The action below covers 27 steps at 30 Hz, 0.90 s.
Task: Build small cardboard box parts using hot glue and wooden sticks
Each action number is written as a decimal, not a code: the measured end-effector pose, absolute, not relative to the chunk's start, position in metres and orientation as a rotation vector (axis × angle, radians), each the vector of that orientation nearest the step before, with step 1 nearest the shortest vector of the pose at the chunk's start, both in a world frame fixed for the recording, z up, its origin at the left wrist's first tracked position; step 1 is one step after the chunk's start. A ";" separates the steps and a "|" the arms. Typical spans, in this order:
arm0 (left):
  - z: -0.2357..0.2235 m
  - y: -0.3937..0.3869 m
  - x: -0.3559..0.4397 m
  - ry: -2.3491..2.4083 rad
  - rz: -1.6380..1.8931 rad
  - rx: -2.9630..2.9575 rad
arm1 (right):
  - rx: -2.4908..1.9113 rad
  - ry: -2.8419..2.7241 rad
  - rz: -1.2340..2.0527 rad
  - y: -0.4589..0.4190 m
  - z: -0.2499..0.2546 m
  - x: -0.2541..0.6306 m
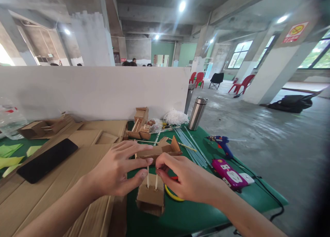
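A small cardboard box [150, 197] stands on the green tabletop before me, its near side hollow. Two thin wooden sticks [147, 180] rise from holes in its top. My right hand [180, 176] pinches the upper end of the right-hand stick [156, 182] between thumb and fingers. My left hand [117, 168] is beside the left-hand stick, fingers stretched out and apart, the thumb close to the stick. Whether that thumb touches it is unclear. Just behind both hands lies a cardboard tray-like piece [165, 148], partly hidden by the fingers. A yellow ring-like item [173, 194] is partly covered by my right hand.
At right are a blue glue gun [223, 144], a purple power strip [229, 173] with its cable and a steel flask [198, 113]. Glue sticks [192, 147] lie behind my right hand. Left, a phone [47, 160] rests on cardboard sheets [90, 158]. A white partition [92, 92] stands behind.
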<state>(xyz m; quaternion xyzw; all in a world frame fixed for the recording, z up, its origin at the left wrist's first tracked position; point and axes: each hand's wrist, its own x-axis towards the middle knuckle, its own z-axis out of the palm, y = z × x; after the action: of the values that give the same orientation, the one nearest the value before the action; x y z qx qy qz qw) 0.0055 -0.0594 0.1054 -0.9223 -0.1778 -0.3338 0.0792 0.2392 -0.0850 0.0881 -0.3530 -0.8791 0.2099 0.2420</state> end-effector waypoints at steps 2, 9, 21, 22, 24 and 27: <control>0.106 -0.059 0.006 -0.531 -1.001 -2.765 | -0.967 -2.408 0.573 -0.085 0.089 0.240; 0.106 -0.059 0.006 -0.535 -1.001 -2.768 | -0.951 -2.402 0.554 -0.084 0.088 0.237; 0.106 -0.060 0.006 -0.528 -0.992 -2.764 | -0.964 -2.409 0.601 -0.085 0.089 0.238; 0.106 -0.060 0.006 -0.530 -0.991 -2.760 | -0.965 -2.409 0.595 -0.085 0.089 0.238; 0.106 -0.060 0.006 -0.533 -0.992 -2.758 | -0.971 -2.408 0.581 -0.085 0.089 0.238; 0.106 -0.061 0.005 -0.537 -0.990 -2.759 | -0.980 -2.406 0.565 -0.085 0.089 0.237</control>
<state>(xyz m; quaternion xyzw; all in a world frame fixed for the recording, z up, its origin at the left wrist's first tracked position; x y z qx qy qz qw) 0.0052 -0.0606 0.1056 -0.9228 -0.1795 -0.3311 0.0809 0.2369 -0.0850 0.0888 -0.3580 -0.8787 0.2064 0.2389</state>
